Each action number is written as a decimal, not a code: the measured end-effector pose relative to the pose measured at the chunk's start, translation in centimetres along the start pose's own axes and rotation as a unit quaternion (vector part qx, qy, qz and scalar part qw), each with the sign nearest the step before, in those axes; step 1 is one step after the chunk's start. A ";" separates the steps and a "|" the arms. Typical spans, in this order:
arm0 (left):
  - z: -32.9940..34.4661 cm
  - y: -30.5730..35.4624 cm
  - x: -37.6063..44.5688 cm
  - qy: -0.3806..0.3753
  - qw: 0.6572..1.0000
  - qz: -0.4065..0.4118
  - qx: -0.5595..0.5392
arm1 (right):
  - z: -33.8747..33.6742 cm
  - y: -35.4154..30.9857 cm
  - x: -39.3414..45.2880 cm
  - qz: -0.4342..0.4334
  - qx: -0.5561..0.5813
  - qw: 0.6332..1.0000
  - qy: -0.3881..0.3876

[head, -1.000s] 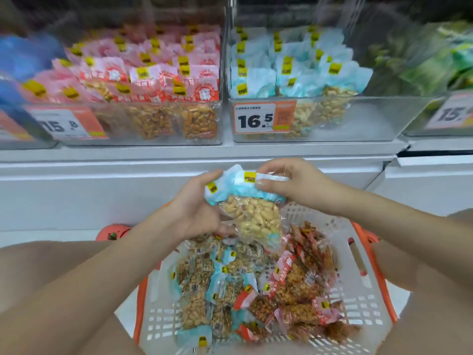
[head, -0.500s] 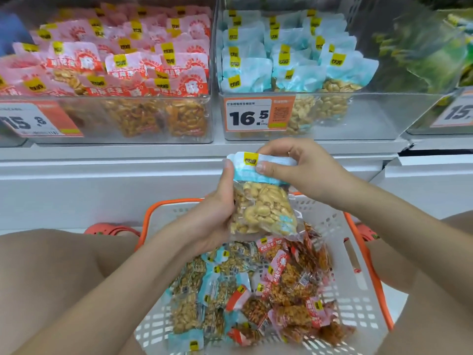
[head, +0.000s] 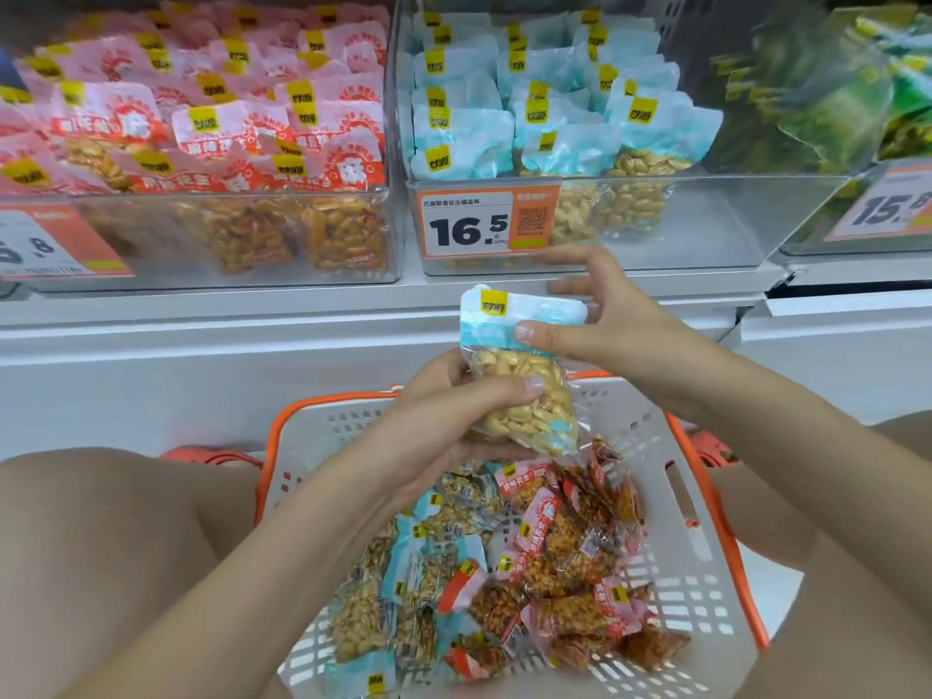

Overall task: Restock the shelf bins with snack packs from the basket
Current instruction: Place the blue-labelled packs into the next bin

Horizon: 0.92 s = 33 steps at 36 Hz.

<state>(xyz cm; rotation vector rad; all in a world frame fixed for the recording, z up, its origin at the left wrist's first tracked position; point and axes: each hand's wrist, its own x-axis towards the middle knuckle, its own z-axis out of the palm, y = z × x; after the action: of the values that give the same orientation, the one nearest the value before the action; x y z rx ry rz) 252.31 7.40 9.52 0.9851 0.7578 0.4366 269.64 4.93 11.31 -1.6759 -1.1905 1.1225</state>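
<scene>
One head-worn wide-angle view looks forward and down from close above the basket [head: 706, 496]. It faces the shelf's front edge [head: 201, 315], whose clear bins [head: 706, 219] fill the upper frame.

Bright, even store light is flooding the scene with barely any shadows; soft glare is showing on the clear bin fronts [head: 655, 219], and the green packs [head: 832, 93] at upper right are smearing into blur

The snack pack [head: 522, 375] is glossy clear plastic film with a matt pale-blue printed top. The basket [head: 671, 496] is smooth white perforated plastic with an orange rim. The shelf bins [head: 706, 219] are clear, shiny hard plastic carrying paper price tags [head: 484, 224].
</scene>
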 end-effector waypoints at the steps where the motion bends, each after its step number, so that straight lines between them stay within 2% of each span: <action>1: -0.1 -0.1 0.1 0.004 1.000 0.007 0.005 | -0.3 0.0 -0.2 0.053 0.042 0.997 -0.024; 3: -0.1 -0.1 0.0 0.012 1.000 0.022 0.015 | -0.5 0.0 -0.6 0.130 0.121 0.980 -0.093; 6: 0.0 -0.2 0.1 0.025 0.998 0.045 0.037 | 0.4 0.6 -1.0 0.148 0.187 0.948 -0.211; 8: 0.0 -0.3 0.2 0.038 0.996 0.063 0.053 | 0.8 1.1 -1.0 0.147 0.215 0.940 -0.219; 13: 0.0 -0.6 0.7 0.067 0.982 0.099 0.147 | 0.5 1.0 -0.9 0.112 0.194 0.965 -0.137; 16: 0.1 -0.5 1.2 0.101 0.957 0.136 0.235 | 0.1 0.6 -0.7 0.082 0.174 0.977 -0.096; 20: -0.3 0.7 1.6 0.116 0.950 0.146 0.251 | -2.3 -1.4 -0.4 0.020 0.184 0.982 -0.034; 23: -0.9 1.3 1.9 0.148 0.940 0.153 0.267 | -5.9 -3.7 0.0 -0.081 0.179 0.979 0.059; 27: -1.3 1.2 2.5 0.156 0.924 0.169 0.304 | -10.2 -6.1 1.1 -0.182 0.137 0.953 0.201; 29: -1.3 1.3 2.8 0.155 0.921 0.171 0.313 | -11.4 -6.5 1.9 -0.213 0.079 0.951 0.210; 33: -1.2 1.1 3.2 0.157 0.917 0.180 0.321 | -12.4 -6.5 3.7 -0.222 0.010 0.961 0.166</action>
<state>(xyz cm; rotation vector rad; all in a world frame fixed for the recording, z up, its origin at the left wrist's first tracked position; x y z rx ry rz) 253.50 10.69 8.90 1.7154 1.0450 0.6969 280.22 8.92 20.30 -1.4133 -1.2448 0.5500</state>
